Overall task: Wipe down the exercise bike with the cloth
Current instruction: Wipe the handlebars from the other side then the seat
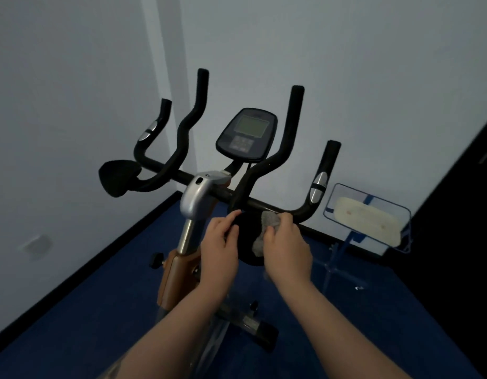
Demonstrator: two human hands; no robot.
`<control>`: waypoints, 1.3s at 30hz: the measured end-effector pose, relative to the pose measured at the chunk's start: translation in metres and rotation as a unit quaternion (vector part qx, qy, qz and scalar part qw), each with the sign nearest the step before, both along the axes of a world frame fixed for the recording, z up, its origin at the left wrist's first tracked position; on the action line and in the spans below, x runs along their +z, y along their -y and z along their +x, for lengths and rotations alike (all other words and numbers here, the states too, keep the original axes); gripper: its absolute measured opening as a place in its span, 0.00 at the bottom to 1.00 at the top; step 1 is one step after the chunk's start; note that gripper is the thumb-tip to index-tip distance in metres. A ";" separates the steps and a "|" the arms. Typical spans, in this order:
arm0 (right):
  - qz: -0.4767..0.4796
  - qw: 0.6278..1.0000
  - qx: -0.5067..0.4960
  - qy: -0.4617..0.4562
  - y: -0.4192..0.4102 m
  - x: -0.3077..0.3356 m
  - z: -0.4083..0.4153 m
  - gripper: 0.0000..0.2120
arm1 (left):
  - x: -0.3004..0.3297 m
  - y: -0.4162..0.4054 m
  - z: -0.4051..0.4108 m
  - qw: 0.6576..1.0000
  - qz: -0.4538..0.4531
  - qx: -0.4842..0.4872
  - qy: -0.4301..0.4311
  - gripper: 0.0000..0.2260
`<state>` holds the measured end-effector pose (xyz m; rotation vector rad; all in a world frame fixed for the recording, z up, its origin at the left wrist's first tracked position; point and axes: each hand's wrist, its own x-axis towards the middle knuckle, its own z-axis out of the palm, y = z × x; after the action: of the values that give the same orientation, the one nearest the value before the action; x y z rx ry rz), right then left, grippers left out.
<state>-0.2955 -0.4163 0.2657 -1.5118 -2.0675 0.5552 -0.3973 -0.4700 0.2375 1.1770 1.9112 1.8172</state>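
Up close from the head view, the right hand (287, 248) is gripping the grey cloth (265, 231), its fingers curled on it against a black elbow pad (246, 242) of the exercise bike (198, 192). Just left of them, the left hand (219, 246) is holding the pad's edge, fingers curled round it.

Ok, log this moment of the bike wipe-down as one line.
stage: wiping | right hand: holds grey cloth on right elbow pad | left hand: grips pad edge | console: untouched
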 end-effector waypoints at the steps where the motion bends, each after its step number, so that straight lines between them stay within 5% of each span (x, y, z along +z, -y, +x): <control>1: 0.006 0.999 -0.024 -0.029 0.006 -0.003 -0.002 0.10 | -0.001 0.000 -0.002 1.000 -0.002 -0.008 0.000 0.15; 6: 0.021 0.949 -0.149 -0.278 0.043 -0.024 -0.019 0.16 | 0.000 0.001 -0.011 0.999 -0.013 -0.041 -0.023 0.15; 11: -0.107 0.822 -0.232 -0.509 0.054 -0.037 -0.026 0.17 | 0.005 0.004 -0.019 0.996 -0.025 -0.068 -0.054 0.15; 17: -0.056 0.770 -0.290 -0.565 0.060 -0.044 -0.041 0.17 | 0.009 0.006 -0.025 0.993 -0.033 -0.096 -0.067 0.15; 25: -0.216 0.679 -0.268 -0.648 0.055 -0.051 -0.044 0.16 | 0.006 0.007 -0.027 0.992 -0.023 -0.102 -0.074 0.16; 32: -0.267 0.652 -0.252 -0.664 0.055 -0.048 -0.061 0.18 | 0.006 0.005 -0.030 0.991 -0.026 -0.111 -0.072 0.16; 37: -0.252 0.691 -0.185 -0.651 0.050 -0.053 -0.023 0.19 | 0.004 0.005 -0.033 0.989 -0.027 -0.124 -0.080 0.16; 39: -0.267 0.680 -0.210 -0.650 0.052 -0.054 -0.038 0.18 | 0.004 0.005 -0.032 0.989 -0.025 -0.123 -0.075 0.16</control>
<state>-0.3335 -0.4679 0.2121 -1.1176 -0.4228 1.5306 -0.4296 -0.4750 0.2418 1.4958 1.7822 1.5841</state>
